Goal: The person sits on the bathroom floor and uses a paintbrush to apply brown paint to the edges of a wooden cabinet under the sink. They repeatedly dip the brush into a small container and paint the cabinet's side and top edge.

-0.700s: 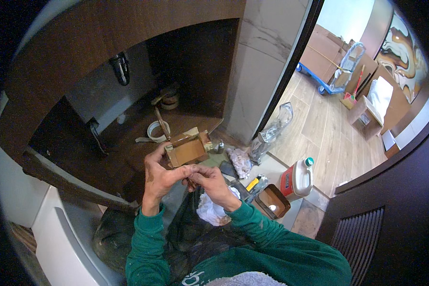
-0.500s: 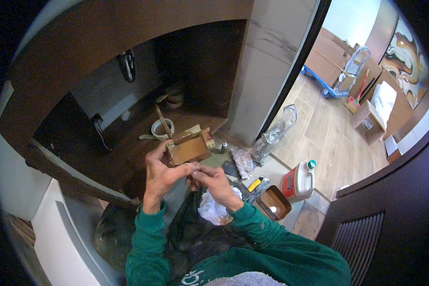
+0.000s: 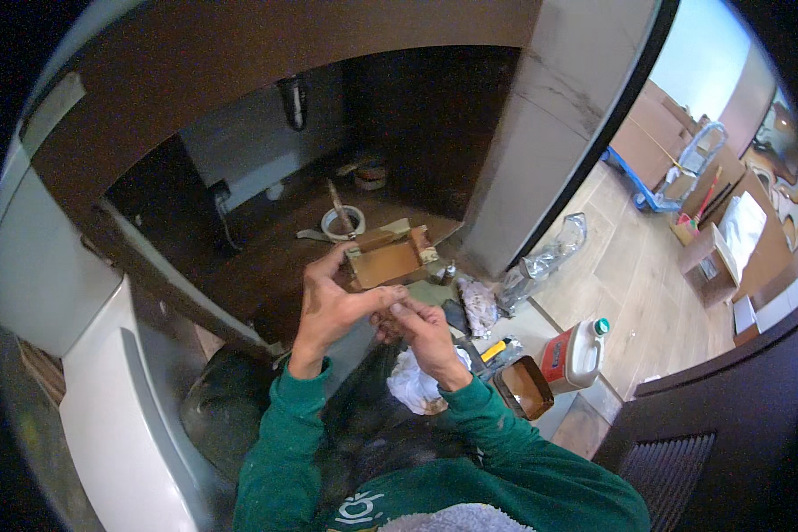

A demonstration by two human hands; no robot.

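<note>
The left hand (image 3: 328,306) supports an open, shallow brown cardboard box (image 3: 388,264) by its left end; its fingers wrap that edge and its thumb extends rightward. The right hand (image 3: 427,335) has its fingertips drawn together at the left thumb; any small item between them cannot be confirmed. The box is raised before the dark brown wooden cabinet's front edge (image 3: 173,270). Rightward, beyond the right wrist, stands a brown rectangular open container (image 3: 548,401), just beside a red-and-cream jug (image 3: 580,359).
</note>
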